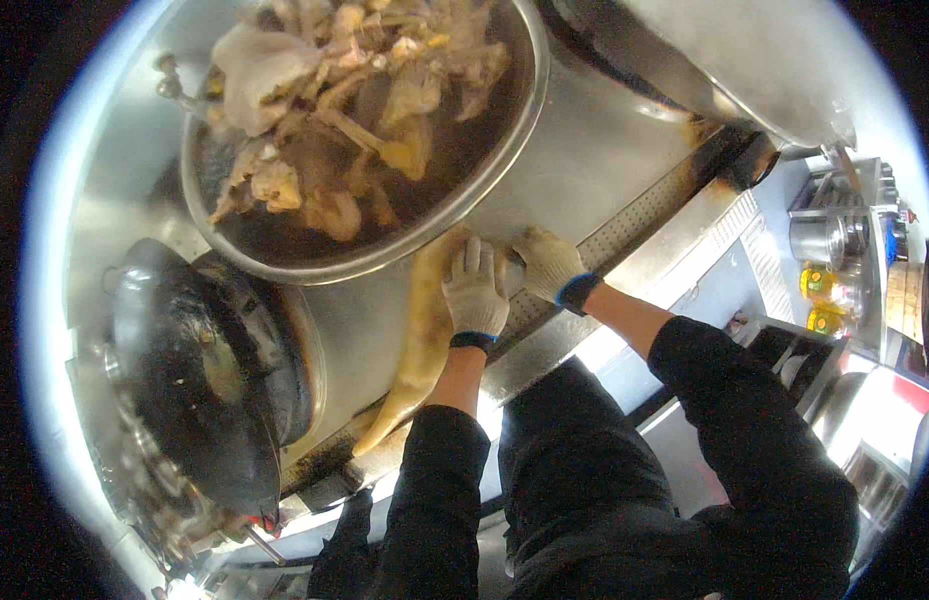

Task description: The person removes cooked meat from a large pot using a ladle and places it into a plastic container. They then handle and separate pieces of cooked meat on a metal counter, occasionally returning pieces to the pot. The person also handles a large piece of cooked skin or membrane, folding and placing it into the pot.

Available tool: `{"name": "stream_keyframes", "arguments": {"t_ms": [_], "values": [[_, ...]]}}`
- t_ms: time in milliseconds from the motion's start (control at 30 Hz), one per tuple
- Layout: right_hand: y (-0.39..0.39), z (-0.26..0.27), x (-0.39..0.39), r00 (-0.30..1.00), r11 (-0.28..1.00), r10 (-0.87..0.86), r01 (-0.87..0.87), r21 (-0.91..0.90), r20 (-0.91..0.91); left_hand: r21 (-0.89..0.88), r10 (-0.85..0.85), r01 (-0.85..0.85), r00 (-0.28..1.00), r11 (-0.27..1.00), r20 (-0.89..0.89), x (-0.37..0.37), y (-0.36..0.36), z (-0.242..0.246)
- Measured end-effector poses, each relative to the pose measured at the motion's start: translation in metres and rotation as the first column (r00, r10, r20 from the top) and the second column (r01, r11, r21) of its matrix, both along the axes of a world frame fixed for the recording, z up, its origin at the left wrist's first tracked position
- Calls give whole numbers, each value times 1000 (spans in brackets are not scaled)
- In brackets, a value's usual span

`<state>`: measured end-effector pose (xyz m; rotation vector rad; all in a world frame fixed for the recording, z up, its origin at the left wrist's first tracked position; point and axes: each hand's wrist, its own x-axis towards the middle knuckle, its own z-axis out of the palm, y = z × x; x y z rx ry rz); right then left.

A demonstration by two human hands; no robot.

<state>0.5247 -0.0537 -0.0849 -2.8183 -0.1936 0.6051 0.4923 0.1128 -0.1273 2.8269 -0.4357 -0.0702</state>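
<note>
My left hand point(476, 292), in a pale knit work glove, lies on the upper part of a long yellowish cloth point(427, 322). The cloth runs down over the counter's front edge and narrows to a tip. Whether my left fingers grip it or only rest on it cannot be told. My right hand point(548, 264), gloved alike, is close by on the right with its fingers curled at the perforated strip; what lies under them is hidden. Beyond both hands stands a large round metal pot point(502, 169) holding dark liquid and a heap of bones and poultry pieces point(337, 112).
A blackened wok point(187, 367) sits tilted at the left. Another large steaming pan point(779, 82) occupies the upper right. Along the steel counter point(584, 150) front runs a perforated strip point(637, 202). Shelves with a steel pot point(813, 238) and yellow-labelled containers point(821, 285) stand at right.
</note>
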Motion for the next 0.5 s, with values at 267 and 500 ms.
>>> {"name": "stream_keyframes", "arguments": {"t_ms": [267,500], "values": [[22,23,30,975,985,-1,-37,166,224,135,117,-138,982,981,151,15,43,26],[60,-18,34,963,980,190,-198,26,192,180,13,5,995,984,-100,-4,22,-3]]}}
